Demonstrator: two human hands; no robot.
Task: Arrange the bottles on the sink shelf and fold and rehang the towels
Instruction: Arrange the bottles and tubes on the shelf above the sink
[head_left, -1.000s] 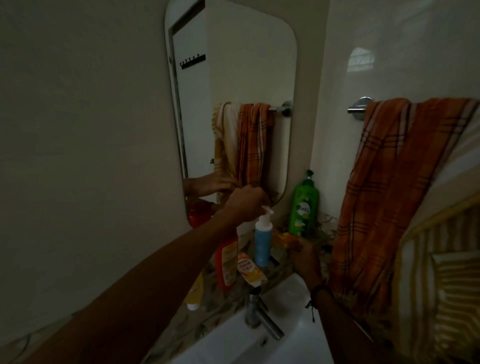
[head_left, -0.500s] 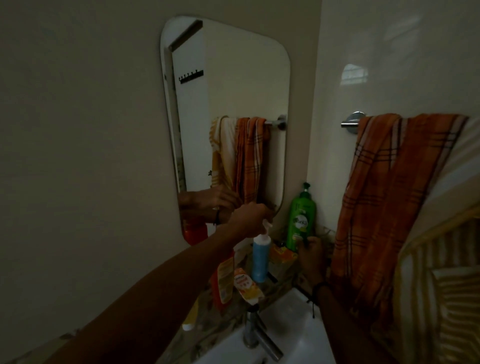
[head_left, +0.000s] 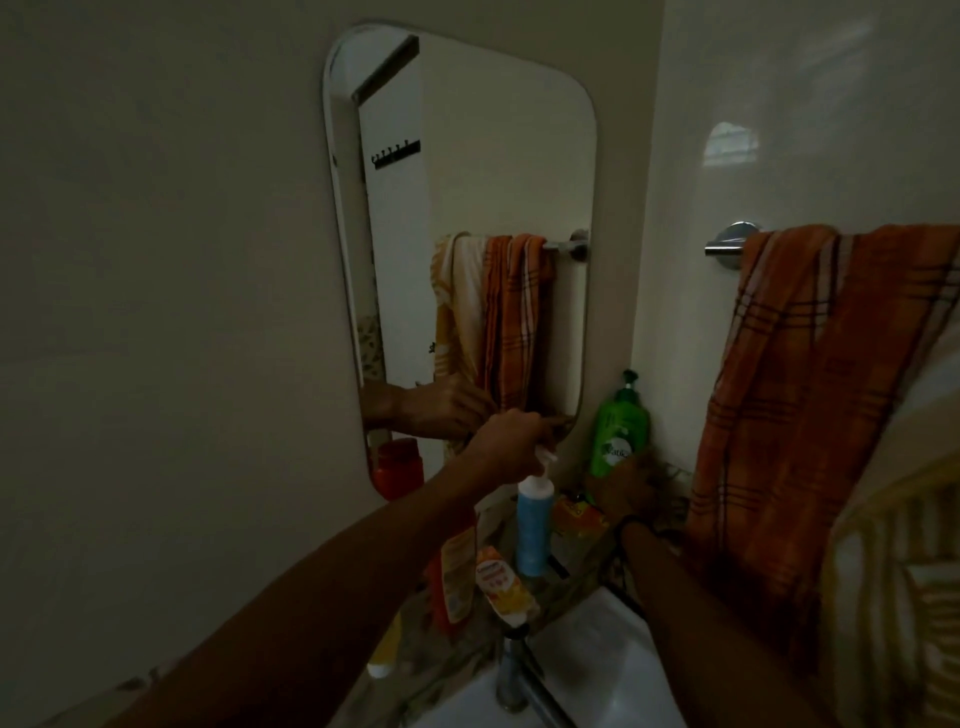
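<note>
A blue pump bottle (head_left: 531, 525) stands on the patterned sink shelf (head_left: 576, 571). My left hand (head_left: 511, 439) grips its white pump head from above. A green pump bottle (head_left: 621, 423) stands in the corner against the wall, and my right hand (head_left: 623, 486) wraps round its lower part. A red bottle (head_left: 452, 571), a yellow tube (head_left: 504, 587) and a yellow bottle (head_left: 387, 654) lean at the shelf's left. An orange checked towel (head_left: 810, 389) hangs from the rail (head_left: 727, 247), with a yellow striped towel (head_left: 893, 571) beside it.
An orange packet (head_left: 576, 514) lies between the two pump bottles. The tap (head_left: 511, 670) stands at the white sink (head_left: 597, 675) just below the shelf. A mirror (head_left: 467, 208) on the wall reflects my hand and the towels. The room is dim.
My right hand has moved up from the orange packet to the base of the green bottle. My left hand stays on the blue bottle's pump.
</note>
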